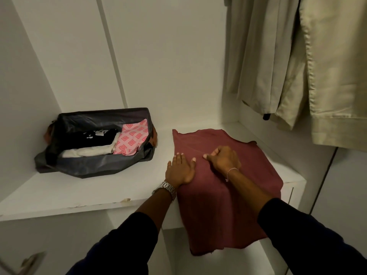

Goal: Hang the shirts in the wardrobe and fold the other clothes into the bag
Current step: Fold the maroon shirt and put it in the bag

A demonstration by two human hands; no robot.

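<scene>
Your left hand (pixel 180 169) presses flat on the maroon knit garment (pixel 222 187) draped over the white shelf (pixel 119 185); your right hand (pixel 223 158) pinches its fabric.

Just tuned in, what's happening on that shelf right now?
A person is folding a maroon garment on the white shelf, its near end hanging over the edge. The left hand presses flat on it; the right hand pinches the fabric. The open dark bag to the left already holds folded clothes. Beige garments hang at right.

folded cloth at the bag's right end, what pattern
Pink with red diamond shapes, seen in the head view.
</scene>
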